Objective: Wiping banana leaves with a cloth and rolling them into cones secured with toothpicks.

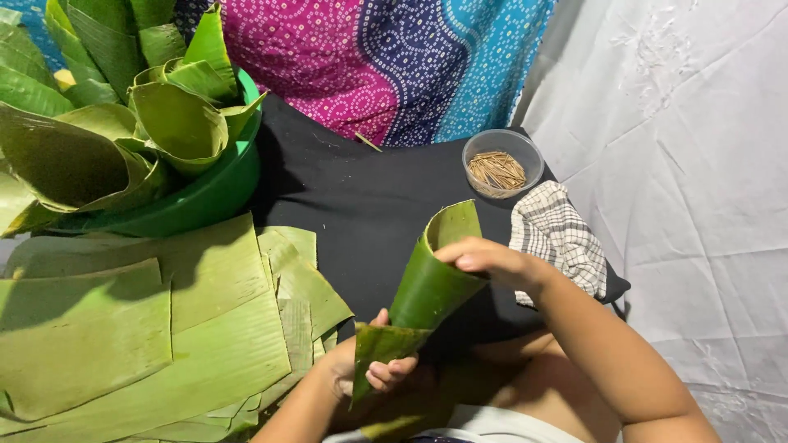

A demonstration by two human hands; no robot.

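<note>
Over black cloth (353,189), centre frame: rolled banana-leaf cone (427,279), tilted, wide mouth up toward top right, narrow end down-left. Left hand (369,369) clamped round lower narrow end, fingers curled over folded leaf edge, thumb up against roll. Right hand (492,261) pinching upper rim of cone, fingers closed on leaf edge just below mouth. Hands apart, one at each end of same cone. Cone held off cloth, above lap.

Left side: stack of flat cut leaf sheets (148,328), overlapping, narrower strips (300,287) at right edge of stack. Top left: green basin (222,193) filled with finished leaf cones (176,119), mouths up, leaning on each other. Top right of cloth: round clear tub (502,162) with thin brown sticks inside. Just below tub: checked cloth (558,242), crumpled, near right wrist. Behind: patterned pink-blue fabric (394,57). Right: white sheet (698,164), wrinkled.
</note>
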